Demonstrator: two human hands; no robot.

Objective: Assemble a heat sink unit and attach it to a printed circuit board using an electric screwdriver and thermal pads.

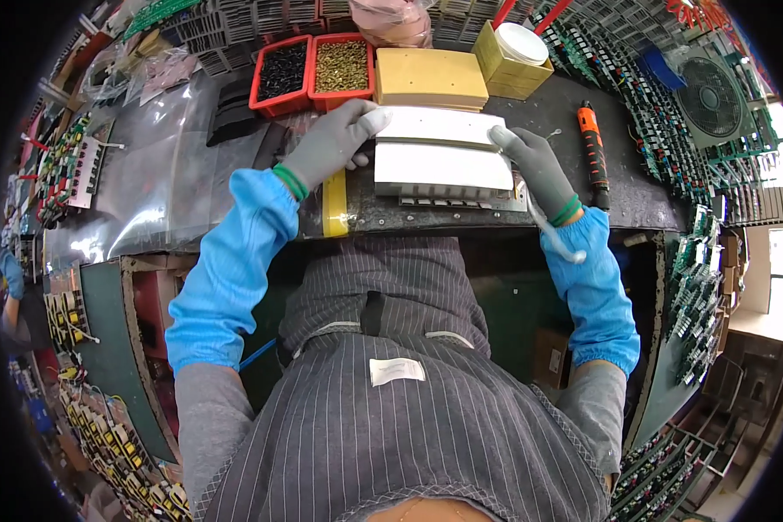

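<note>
A long white plate-like piece [439,127] lies crosswise above the worktop, gripped at its two ends. My left hand [335,143], in a grey glove, pinches its left end with the thumb on top. At the right end my right hand [535,165], gloved too, presses its thumb onto the plate, with the other fingers partly hidden. Just nearer to me, a white metal block [444,167] with a slotted lower side sits on what looks like a circuit board. A whitish cable [552,230] runs from its right side over the table edge.
Beyond the plate stand red bins of black screws [284,71] and brass-coloured screws [340,66], a stack of tan boards [431,76] and a box with a white tub [520,45]. An orange-black electric screwdriver [592,152] lies right. Racked circuit boards [692,296] flank the dark worktop [635,191].
</note>
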